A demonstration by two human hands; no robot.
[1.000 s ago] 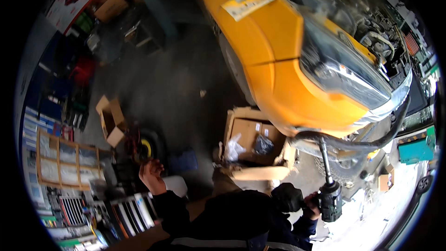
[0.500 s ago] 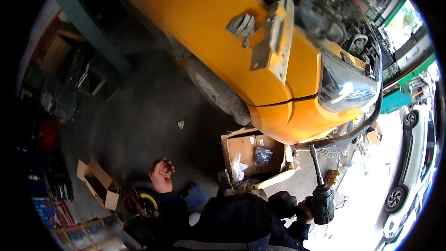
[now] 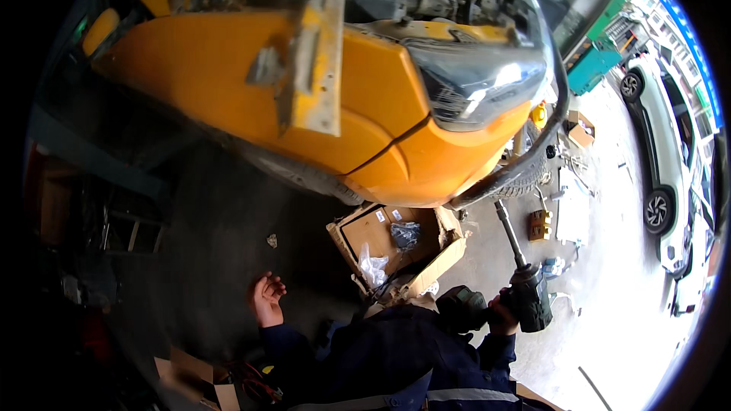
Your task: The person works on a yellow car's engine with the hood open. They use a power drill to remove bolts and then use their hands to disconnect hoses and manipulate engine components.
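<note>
From where I stand, the orange vehicle (image 3: 213, 57) takes up most of the view, its engine bay uncovered and a dark curved bar (image 3: 558, 106) running round its front end. Off to the right, in bright light, there's a white car (image 3: 668, 154). Below the orange front corner an open cardboard box (image 3: 440, 265) sits on the floor. A metal strip (image 3: 327, 53), part yellow and part bare, stands out over the fender. Just right of the box is the power tool (image 3: 529, 301), its long shaft pointing up near the bar — whether they touch, I can't tell. The right hand (image 3: 502, 316) is wrapped round its handle. The left hand (image 3: 266, 301) holds nothing — raised over the floor, fingers loosely curled. Inside the box lie a clear bag (image 3: 373, 266) and a smaller dark bag (image 3: 406, 236).
</note>
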